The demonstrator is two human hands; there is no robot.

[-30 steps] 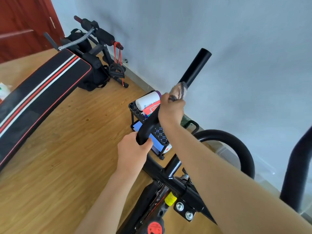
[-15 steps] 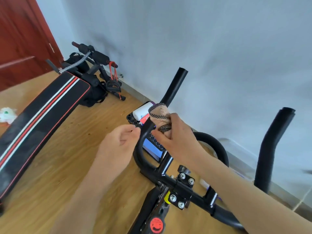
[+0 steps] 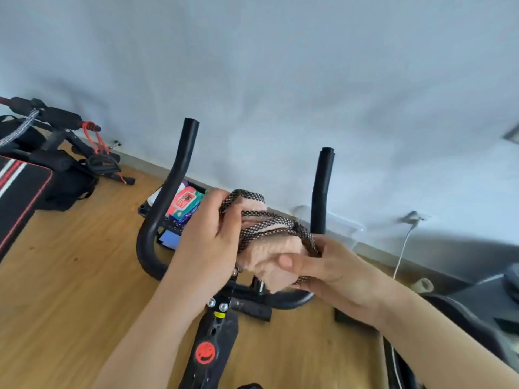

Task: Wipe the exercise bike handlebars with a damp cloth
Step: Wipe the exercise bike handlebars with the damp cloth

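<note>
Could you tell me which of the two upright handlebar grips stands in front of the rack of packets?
The left grip; the right grip has only wall behind it.

A wooden floor (image 3: pixel 70 276) carries everything. At nine o'clock a black padded bench (image 3: pixel 19 197) with red and white stripes stands on it; toward eleven, a small black rack (image 3: pixel 146 207) of packets; at three, a white cable (image 3: pixel 400 256) trails down.
</note>
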